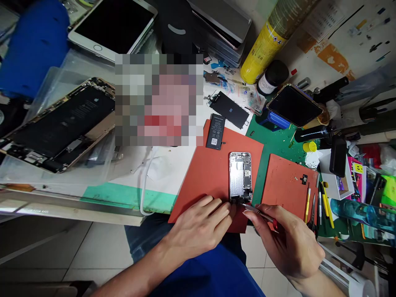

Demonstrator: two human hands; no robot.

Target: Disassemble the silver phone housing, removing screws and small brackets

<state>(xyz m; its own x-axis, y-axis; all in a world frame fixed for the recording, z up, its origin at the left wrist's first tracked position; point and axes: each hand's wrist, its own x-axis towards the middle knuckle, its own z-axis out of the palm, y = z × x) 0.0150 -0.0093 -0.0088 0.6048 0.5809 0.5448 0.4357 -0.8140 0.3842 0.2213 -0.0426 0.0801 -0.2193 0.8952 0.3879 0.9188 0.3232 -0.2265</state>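
Pinching a slim tool (258, 213) with a red grip, the right hand (287, 243) aims its tip at the lower end of an opened phone body (240, 176). The left hand (201, 225) closes its fingertips on that same lower end, steadying it. Both hands cover the phone's bottom edge, so what the tip touches cannot be made out. The phone lies on a red mat (201, 177) at the bench's front edge. A black battery (215, 131) with a white code label rests at the mat's far corner; its print is too small to read. Beyond lies a black screen panel (230, 109). A yellow spray can (262, 45) stands farther back, its label unreadable. A pixelated patch (159, 99) hides the bench's middle.
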